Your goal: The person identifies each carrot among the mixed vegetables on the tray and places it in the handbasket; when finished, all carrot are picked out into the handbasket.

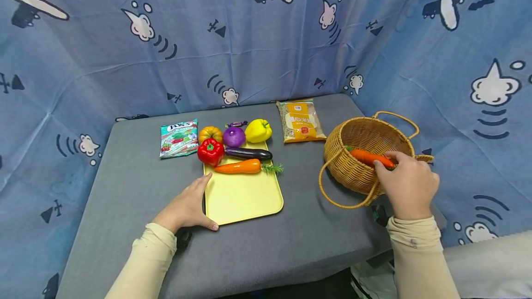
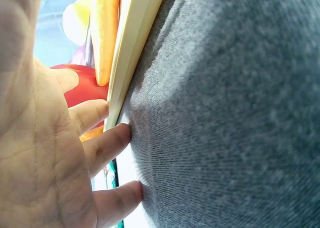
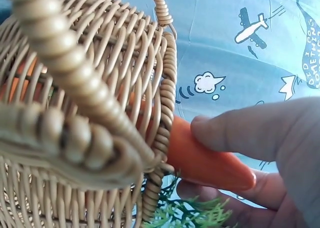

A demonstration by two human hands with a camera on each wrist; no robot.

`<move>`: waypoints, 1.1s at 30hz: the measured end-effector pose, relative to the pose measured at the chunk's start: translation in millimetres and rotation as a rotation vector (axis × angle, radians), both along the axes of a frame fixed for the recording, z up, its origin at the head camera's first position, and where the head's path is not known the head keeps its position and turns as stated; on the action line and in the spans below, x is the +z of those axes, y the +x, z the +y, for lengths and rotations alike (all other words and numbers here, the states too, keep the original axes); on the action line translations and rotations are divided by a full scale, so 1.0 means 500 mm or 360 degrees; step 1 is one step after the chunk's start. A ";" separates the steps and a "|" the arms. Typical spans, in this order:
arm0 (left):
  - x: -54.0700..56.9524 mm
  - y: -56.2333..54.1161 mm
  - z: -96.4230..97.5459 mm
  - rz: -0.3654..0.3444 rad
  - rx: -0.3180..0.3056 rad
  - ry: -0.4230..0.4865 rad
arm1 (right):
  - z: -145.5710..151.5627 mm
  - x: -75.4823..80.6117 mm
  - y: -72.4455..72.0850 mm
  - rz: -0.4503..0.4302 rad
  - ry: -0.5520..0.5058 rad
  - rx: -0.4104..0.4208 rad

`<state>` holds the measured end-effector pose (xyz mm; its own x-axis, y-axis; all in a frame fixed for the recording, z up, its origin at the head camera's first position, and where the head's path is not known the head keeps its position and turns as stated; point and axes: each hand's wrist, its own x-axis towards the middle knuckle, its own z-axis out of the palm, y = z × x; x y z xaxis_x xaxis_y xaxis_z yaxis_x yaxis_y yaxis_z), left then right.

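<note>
My right hand (image 1: 409, 183) pinches an orange carrot (image 1: 366, 156) at the mouth of a wicker basket (image 1: 353, 174). In the right wrist view, the thumb lies on one side of the carrot (image 3: 210, 160), fingers on the other; green fronds (image 3: 192, 213) show below it. With fingers spread, my left hand (image 1: 187, 204) rests along the left edge of a yellow tray (image 1: 243, 197). On or against this tray are another carrot (image 1: 238, 167), an eggplant (image 1: 249, 153), a red bell pepper (image 1: 210, 152), a purple onion (image 1: 234, 137) and a yellow bell pepper (image 1: 258, 131).
Behind the red pepper sits a small orange pumpkin (image 1: 210, 134). A teal packet (image 1: 179, 139) lies at the left, a purple-wrapped candy (image 1: 236, 124) behind the tray, and a grain bag (image 1: 301, 121) near the basket. Looped handles (image 1: 345, 206) stick out from the basket. A patterned curtain backs the grey table.
</note>
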<state>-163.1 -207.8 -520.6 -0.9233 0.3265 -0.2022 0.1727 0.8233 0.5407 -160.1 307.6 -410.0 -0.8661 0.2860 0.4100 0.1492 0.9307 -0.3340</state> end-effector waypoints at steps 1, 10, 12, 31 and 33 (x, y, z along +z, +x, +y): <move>0.000 0.000 0.000 -0.0002 -0.0001 -0.0001 | 0.000 0.000 0.000 -0.0005 -0.0004 -0.0002; -0.001 -0.003 -0.002 -0.0018 0.0009 -0.0012 | -0.002 0.003 -0.003 -0.0054 -0.0006 -0.0003; 0.001 -0.003 -0.001 -0.0027 0.0013 -0.0016 | -0.002 0.003 -0.003 -0.0051 0.0000 -0.0001; 0.005 0.001 0.002 -0.0036 0.0021 0.0001 | -0.092 0.039 0.026 0.0549 -0.0068 0.0442; 0.006 0.001 0.004 -0.0042 0.0022 0.0002 | -0.115 0.042 0.026 0.0597 -0.0086 0.0561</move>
<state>-162.7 -206.0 -517.6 -0.9220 0.3143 -0.2263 0.1470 0.8246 0.5462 -146.9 249.9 -389.1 -0.7097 0.0327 0.7038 -0.3097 0.8828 -0.3533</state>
